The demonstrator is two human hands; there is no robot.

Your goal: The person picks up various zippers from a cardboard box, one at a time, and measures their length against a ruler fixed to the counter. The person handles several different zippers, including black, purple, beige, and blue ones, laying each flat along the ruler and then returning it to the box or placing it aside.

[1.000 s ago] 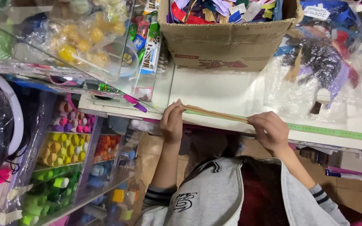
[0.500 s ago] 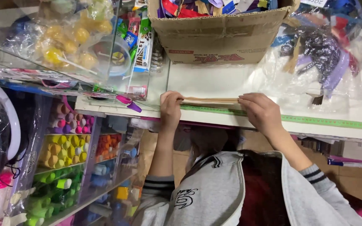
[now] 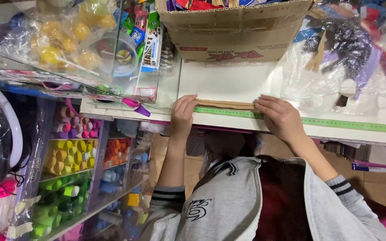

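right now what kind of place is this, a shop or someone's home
Most likely a craft or party-supply shop counter: a green measuring tape runs along the counter edge, shelves of coloured bottles sit below, and a cardboard box of stock stands behind the flat sticks.
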